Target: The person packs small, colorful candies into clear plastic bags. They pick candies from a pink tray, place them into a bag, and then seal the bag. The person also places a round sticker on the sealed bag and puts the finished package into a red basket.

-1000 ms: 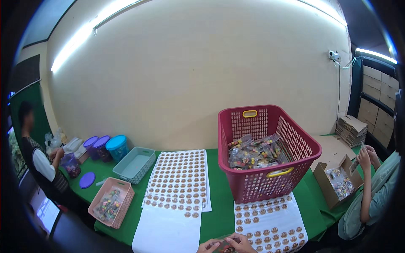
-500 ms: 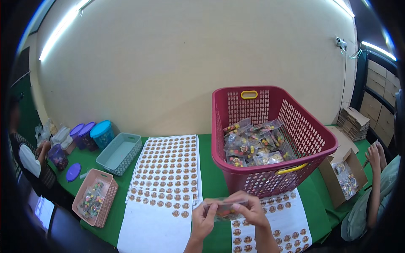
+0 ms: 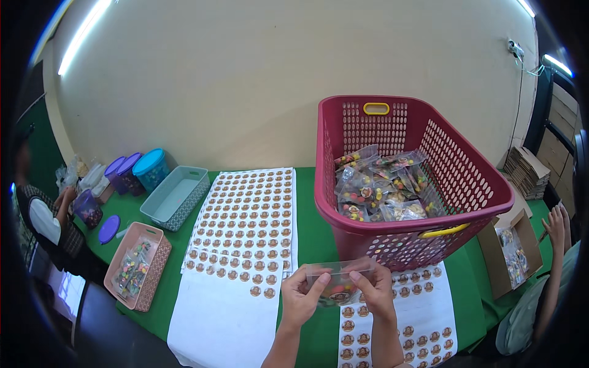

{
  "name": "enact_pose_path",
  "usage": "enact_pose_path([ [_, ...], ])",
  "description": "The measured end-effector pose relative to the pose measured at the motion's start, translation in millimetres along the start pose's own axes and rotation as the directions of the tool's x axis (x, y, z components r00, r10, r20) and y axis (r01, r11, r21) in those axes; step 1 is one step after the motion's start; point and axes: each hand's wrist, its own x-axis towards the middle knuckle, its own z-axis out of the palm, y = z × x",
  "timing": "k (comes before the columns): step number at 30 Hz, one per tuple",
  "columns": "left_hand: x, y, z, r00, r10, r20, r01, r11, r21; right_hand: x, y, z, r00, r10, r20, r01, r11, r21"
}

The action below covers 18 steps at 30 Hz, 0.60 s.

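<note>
A small clear packet (image 3: 339,283) of coloured sweets was held up between both hands, just above the near edge of the green table (image 3: 313,233). The left hand (image 3: 300,297) was closed on the packet's left end, thumb on top; the right hand (image 3: 374,289) was pinched on its right end. A round brown sticker was seen on the packet's lower front.

Under the right hand, a sticker sheet (image 3: 399,325) with round brown labels was laid flat. To the left, a larger sheet of stickers (image 3: 242,227) was spread, its near part already stripped to white backing.

Just beyond the hands, a red plastic basket (image 3: 466,178) with yellow handles was placed, partly filled with similar clear packets (image 3: 380,187).

At far left, a pink tray (image 3: 138,267) of sweets, a grey-blue tray (image 3: 175,196) and lidded tubs (image 3: 132,172) were noted, with a seated person (image 3: 46,214) beside them. At far right, a cardboard box (image 3: 512,248) and another person's raised hand (image 3: 555,224) were seen.
</note>
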Motion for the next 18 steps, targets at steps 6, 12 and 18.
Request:
enact_pose_path([
  [6,-2.9,-7.6,-4.5,0.999,-0.031,0.010,0.032,0.999,-0.021,2.5,4.0,-3.4,0.999,0.040,0.017,-0.039,0.998,-0.046],
  [12,-3.0,-10.5,-5.5,0.997,0.037,0.073,-0.034,0.999,-0.031,1.8,3.5,-4.4,1.000,-0.003,0.015,0.004,0.999,-0.044],
  [18,-1.5,-14.5,-4.9,0.998,0.028,0.057,-0.028,1.000,0.008,2.4,7.1,-2.9,1.000,-0.018,0.011,0.019,0.999,-0.046],
])
